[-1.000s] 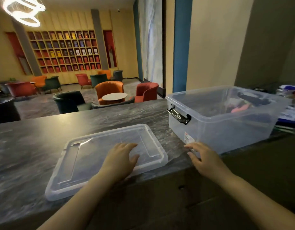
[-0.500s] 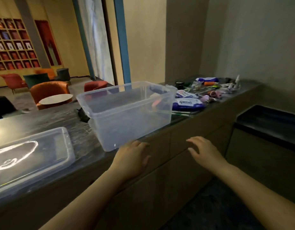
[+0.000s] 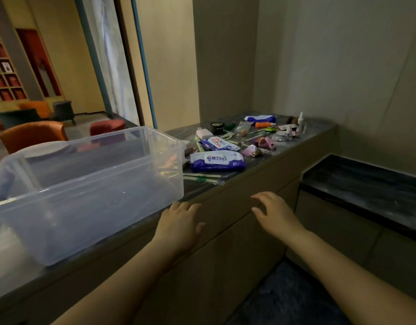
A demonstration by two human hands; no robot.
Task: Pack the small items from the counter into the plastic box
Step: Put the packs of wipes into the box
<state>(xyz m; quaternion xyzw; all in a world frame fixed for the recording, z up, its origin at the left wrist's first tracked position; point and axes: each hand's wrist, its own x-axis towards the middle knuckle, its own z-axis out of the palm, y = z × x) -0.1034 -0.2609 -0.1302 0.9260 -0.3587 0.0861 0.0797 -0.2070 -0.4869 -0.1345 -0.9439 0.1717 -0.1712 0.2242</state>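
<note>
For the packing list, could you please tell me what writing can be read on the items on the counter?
"75": near wipes pack, in its white label; the characters after it are blurred.
"80": the same pack's lower right corner, faint.
Far wipes pack: red and blue print, too blurred to read.
Other small items: nothing legible.

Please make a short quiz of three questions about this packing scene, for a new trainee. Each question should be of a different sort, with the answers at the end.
1. True or false: the plastic box already has its lid on.
2. Multiple choice: the large wipes pack lies (A) inside the box, (B) on the counter to the right of the box, (C) in the right hand.
3. Fill in: the left hand holds ____.

Key
1. False: the box is open on top.
2. B.
3. Nothing: its fingers are relaxed near the counter edge.
</note>
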